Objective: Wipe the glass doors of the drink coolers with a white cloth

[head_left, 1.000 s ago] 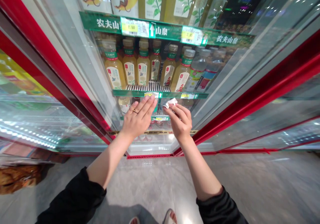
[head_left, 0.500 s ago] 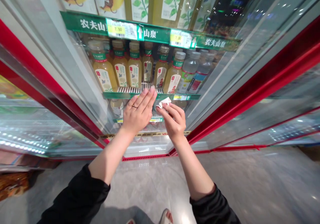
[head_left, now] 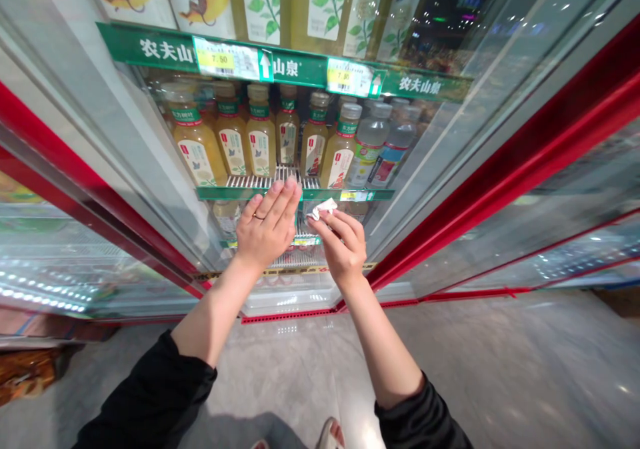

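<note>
A glass cooler door (head_left: 280, 295) with a red frame stands before me. My left hand (head_left: 267, 225) is held out with straight fingers at the glass, a ring on one finger; whether the palm touches the pane I cannot tell. Just right of it, my right hand (head_left: 345, 242) pinches a crumpled white tissue (head_left: 323, 208) between thumb and fingers, close to the glass. Behind the pane, several bottles of yellowish tea (head_left: 260, 135) and clear drink bottles (head_left: 370, 142) line a wire shelf (head_left: 295, 174).
Above is a green shelf strip (head_left: 300, 69) with price tags, and larger bottles and cartons (head_left: 200, 2) over it. Red door frames (head_left: 480, 195) run along both sides. The grey tiled floor (head_left: 280, 369) lies below, with my shoes at the bottom edge.
The camera view has shifted slightly, so the shelves appear a little further left. Both hands keep nearly the same pose, and the tissue stays in my right hand.
</note>
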A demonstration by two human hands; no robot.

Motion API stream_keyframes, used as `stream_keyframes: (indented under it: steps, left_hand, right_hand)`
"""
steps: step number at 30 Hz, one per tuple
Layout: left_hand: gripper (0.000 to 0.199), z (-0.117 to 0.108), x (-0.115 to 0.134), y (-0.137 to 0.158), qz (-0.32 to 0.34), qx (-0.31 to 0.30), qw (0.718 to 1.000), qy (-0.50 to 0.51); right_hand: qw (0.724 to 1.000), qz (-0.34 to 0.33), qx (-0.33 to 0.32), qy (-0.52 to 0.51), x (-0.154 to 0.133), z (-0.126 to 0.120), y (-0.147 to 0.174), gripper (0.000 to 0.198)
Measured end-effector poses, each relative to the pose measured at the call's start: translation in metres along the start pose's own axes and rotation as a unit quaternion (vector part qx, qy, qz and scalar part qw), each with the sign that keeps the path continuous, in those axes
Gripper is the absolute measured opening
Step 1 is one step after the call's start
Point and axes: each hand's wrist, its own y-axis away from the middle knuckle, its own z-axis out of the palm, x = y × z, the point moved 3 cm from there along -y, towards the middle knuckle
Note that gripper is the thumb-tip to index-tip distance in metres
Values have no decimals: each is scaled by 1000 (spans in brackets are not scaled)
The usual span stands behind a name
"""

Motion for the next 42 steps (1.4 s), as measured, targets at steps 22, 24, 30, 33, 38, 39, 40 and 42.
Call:
stream_keyframes:
  steps: [22,24,30,33,38,39,40,42]
  left_hand:
    - [73,-9,42,-7,-35,-23,999,-10]
    - [75,-6,50,-12,-14,-38,999,-3]
    - [78,11,69,-29,20,-74,997,-1]
    - [80,18,73,-33,26,-81,996,-3]
    - [81,23,71,-33,40,-82,995,-27]
    - [80,24,70,-33,46,-76,995,-33]
    - [80,24,70,-33,51,-68,996,-38]
    - [80,26,69,-33,52,-56,996,-45]
  right_hand:
    - [999,10,0,38,45,-39,10,39]
    - [997,23,41,69,52,-42,2,38]
    - [995,14,77,60,38,-29,-12,41]
    - [998,-5,35,54,39,-32,2,40]
    - [995,13,20,97,63,-51,22,41]
    - [992,23,40,114,68,-53,21,41]
    - [989,35,66,128,71,-54,18,40]
    - [981,56,122,143,73,-53,10,39]
